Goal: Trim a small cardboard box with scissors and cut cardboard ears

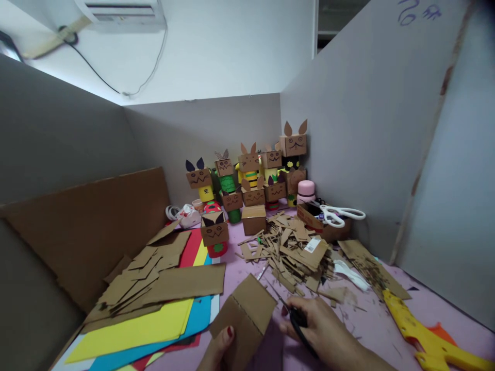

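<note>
brown cardboard box (247,319) at front centre, tilted, above the pink-purple bench (235,260). left hand (217,346) clamped on it from below left, thumb pressed on a side, other fingers hidden. right hand (325,327) gripping black-handled scissors (298,324), blades pointing away, just beside the box's right edge; can't tell if they touch it. the two hands are apart, box and scissors between.

behind the right hand: messy heap of cardboard scraps (286,252), white strip (351,274) to its right. yellow glue gun (415,332) at far right, near the front. left side: stack of cardboard pieces (154,268) over coloured sheets, a yellow sheet (131,330) and a blue sheet (199,320) showing. further back, plain box (254,220), with cardboard-headed figures (254,195) grouped behind it; one eared figure (214,232) stands nearer, left of it. back right: pink container (306,189), white scissors (336,216) lying on an open carton (309,216). grey partitions (204,123) around.
</note>
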Demonstrator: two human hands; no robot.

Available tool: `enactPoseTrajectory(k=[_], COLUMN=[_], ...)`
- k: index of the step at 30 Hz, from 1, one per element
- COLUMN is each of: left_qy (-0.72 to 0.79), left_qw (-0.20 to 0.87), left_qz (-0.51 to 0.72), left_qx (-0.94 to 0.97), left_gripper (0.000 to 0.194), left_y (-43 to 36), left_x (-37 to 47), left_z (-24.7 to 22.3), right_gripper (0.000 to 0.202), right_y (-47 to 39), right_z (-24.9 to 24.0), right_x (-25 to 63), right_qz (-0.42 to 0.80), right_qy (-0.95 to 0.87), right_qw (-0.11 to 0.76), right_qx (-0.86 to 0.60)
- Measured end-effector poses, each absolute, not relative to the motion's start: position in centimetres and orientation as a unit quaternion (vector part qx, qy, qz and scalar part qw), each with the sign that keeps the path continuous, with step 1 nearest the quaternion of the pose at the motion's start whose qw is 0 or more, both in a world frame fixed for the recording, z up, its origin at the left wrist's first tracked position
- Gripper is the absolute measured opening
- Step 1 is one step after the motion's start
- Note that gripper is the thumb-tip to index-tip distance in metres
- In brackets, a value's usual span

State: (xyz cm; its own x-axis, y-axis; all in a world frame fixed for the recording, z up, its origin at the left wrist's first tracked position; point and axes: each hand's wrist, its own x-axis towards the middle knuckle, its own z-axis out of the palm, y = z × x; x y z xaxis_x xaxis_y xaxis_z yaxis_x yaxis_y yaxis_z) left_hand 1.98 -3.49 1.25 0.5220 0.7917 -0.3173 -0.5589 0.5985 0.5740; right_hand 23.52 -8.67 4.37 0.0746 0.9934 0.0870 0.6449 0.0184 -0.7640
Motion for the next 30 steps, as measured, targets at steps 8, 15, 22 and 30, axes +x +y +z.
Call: enactPoseTrajectory(k=[8, 15, 22, 30], left_qy=[0.330, 0.317, 0.300, 0.296], left_qw=[0.803, 0.821, 0.831, 0.841], left_qz=[0.469, 0.438, 0.434, 0.414], left_qx=[0.165, 0.185, 0.176, 0.184], left_gripper=[0.070, 0.056, 0.049, 0.047], left_y=[-3.7, -3.6, -3.6, -3.2], left_x=[2.3, 2.2, 2.2, 1.8], left_z=[3.4, 2.7, 2.7, 1.9], right_gripper=[0.024, 0.012, 0.013, 0.014], right_y=[-9.1, -9.1, -9.3, -9.3], right_z=[4.6, 4.9, 4.9, 5.1], right_x=[23.6, 23.6, 23.6, 23.4], right_qz=[0.207, 0.180, 0.174, 0.154], right_qy=[-0.662, -0.667, -0.669, -0.672], right_qw=[0.292, 0.275, 0.271, 0.254], right_qx=[-0.658, -0.669, -0.671, -0.678])
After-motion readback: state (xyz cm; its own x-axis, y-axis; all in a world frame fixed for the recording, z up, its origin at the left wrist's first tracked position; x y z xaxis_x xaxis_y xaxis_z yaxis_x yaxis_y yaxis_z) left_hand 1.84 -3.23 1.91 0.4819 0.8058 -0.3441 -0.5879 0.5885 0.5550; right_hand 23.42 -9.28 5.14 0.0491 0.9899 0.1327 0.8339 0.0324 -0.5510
